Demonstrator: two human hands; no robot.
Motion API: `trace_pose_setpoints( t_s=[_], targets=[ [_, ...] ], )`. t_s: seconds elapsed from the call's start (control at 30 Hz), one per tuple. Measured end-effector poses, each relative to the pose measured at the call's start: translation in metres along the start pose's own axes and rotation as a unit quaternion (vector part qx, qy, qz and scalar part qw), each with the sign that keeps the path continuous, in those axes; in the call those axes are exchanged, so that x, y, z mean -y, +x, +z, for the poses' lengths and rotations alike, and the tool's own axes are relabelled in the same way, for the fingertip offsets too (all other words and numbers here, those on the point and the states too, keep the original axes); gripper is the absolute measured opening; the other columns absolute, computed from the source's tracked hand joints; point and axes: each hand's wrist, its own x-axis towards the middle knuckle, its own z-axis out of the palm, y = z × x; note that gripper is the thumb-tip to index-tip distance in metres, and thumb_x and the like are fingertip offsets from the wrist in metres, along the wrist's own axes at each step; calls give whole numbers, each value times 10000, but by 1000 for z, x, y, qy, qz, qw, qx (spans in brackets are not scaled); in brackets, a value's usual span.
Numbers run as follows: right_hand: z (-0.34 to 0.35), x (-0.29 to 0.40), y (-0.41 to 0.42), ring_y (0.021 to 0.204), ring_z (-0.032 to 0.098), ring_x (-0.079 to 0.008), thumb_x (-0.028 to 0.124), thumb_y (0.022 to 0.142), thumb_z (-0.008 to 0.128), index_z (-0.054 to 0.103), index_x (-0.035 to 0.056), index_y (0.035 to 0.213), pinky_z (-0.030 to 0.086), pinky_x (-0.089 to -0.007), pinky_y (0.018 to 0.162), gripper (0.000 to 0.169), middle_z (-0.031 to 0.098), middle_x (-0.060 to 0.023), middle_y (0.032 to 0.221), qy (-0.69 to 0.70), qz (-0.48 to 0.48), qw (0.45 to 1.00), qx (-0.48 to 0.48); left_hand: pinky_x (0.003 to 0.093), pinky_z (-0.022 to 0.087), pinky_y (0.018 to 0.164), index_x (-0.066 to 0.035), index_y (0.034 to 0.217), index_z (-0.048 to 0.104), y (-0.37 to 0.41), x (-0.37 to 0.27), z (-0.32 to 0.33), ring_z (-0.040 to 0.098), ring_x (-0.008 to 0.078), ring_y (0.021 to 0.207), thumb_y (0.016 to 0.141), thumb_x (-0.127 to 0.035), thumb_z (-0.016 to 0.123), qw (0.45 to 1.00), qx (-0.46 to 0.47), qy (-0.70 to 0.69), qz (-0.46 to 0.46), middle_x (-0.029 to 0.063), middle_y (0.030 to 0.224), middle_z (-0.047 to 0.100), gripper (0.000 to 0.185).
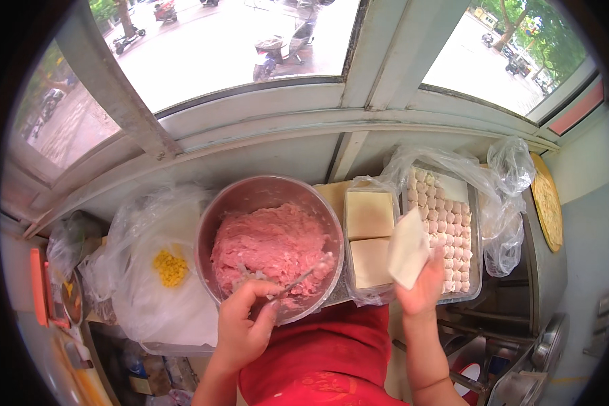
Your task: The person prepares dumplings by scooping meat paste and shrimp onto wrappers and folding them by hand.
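Observation:
My left hand grips a thin filling stick over the near rim of a large metal bowl. Pink minced meat fills much of this bowl, and a little clings to the stick's far tip. In my right hand is a pale dough wrapper, held up in front of a tray; whether it is one sheet or several I cannot tell. Two stacks of square wrappers lie in a plastic-lined container between bowl and hand. Behind my right hand, rows of small filled dumplings cover most of the metal tray.
Left of the bowl, chopped yellow food sits on a plastic-covered tray. Clear plastic bags bunch at the right tray's edge. A round yellowish board leans at far right. Window frames border the counter's back.

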Motion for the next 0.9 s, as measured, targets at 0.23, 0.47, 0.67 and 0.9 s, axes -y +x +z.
trace_pose_setpoints(
  t_s=[0.23,0.47,0.67,0.9],
  targets=[
    [32,-100,-37,1286,551,-303,353,1104,379,389,-4,1492,389,-482,1159,527,577,-171,1367,-221,103,968,-60,321,456,577,-72,987,715,3,10,24,623,209,716,770,-14,703,886,-28,328,326,50,975,692,225],
    [44,-89,-28,1395,440,-333,428,1091,396,377,3,1492,317,-525,1199,585,458,-167,1489,-215,27,976,-17,323,481,586,-66,956,734,-1,-3,11,634,207,693,802,-5,708,928,98,235,273,51,917,703,168],
    [41,-92,-35,1467,353,-421,418,1084,388,418,84,1478,263,-635,1199,518,421,-196,1550,-199,111,974,-10,322,529,649,-14,995,713,5,-11,11,677,246,752,867,35,690,996,23,76,37,110,848,685,139],
    [38,-84,-30,983,569,-277,500,1067,412,595,92,990,447,-508,1090,454,565,-74,928,-67,127,990,-15,334,509,595,-49,944,724,9,-10,3,662,210,691,798,6,728,947,129,143,257,51,850,678,157]
  ],
)
